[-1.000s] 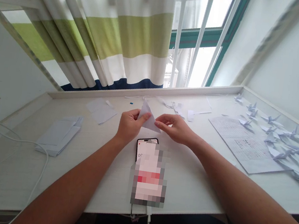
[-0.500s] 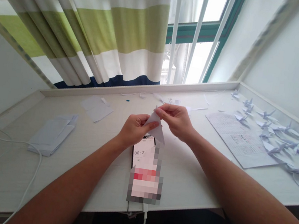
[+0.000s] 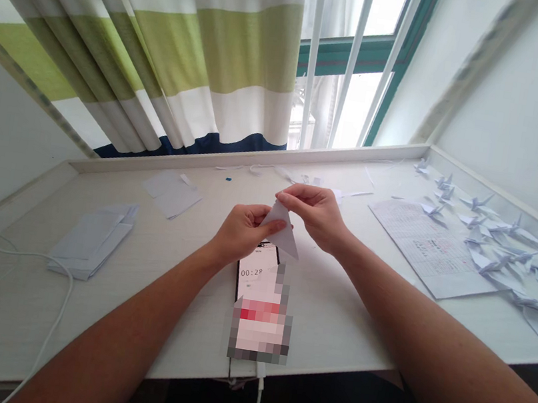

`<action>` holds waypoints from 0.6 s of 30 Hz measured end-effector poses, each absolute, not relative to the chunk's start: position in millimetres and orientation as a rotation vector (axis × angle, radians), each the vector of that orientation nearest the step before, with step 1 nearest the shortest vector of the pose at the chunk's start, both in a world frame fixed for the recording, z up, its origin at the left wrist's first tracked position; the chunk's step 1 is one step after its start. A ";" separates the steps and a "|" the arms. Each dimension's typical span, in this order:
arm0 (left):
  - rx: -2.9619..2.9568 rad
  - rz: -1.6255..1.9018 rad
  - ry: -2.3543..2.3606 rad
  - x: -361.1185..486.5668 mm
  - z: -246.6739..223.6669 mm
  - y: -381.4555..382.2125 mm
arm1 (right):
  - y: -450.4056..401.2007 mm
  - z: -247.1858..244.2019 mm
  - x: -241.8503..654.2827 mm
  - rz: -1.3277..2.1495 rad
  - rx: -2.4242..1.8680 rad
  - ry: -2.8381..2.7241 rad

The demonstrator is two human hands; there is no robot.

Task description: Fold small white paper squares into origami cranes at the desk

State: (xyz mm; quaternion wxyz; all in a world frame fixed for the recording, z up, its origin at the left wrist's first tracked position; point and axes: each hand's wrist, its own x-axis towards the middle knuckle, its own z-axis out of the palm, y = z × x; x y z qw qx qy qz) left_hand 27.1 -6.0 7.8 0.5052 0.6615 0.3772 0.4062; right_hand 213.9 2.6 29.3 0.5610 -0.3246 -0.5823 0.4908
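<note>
A small white folded paper point(image 3: 286, 239), pointed at its lower corner, is held up between both hands above the desk. My left hand point(image 3: 243, 232) grips its left side, thumb flat across the front and fingers behind. At the paper's upper tip, my right hand point(image 3: 312, 209) pinches with thumb and forefinger. The fingers cover part of the top folds. Just below the paper lies a phone point(image 3: 255, 294) showing a timer, its lower part blurred out; the paper overlaps its top edge.
Several folded paper cranes point(image 3: 497, 262) stand at the right, around a written sheet point(image 3: 423, 251). Stacked paper point(image 3: 91, 242) and loose sheets point(image 3: 173, 195) lie on the left. White cables point(image 3: 64, 305) cross the left side of the desk point(image 3: 165, 354). Paper scraps point(image 3: 258, 169) lie along the back.
Both hands keep hold of the folded paper in nearly the same place. My right fingertips have shifted slightly at its upper tip. The whole view has drifted a little.
</note>
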 end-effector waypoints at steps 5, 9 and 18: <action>1.577 0.954 0.897 27.0 9.8 -7.4 | 0.4 31.7 212.8 1.110 -0.770 -1.384; 1.563 0.969 0.872 28.3 10.7 -7.4 | 0.6 32.1 212.0 1.099 -0.774 -1.347; 1.483 1.014 0.857 29.3 9.4 -5.7 | 4.5 30.1 215.3 1.152 -0.766 -1.304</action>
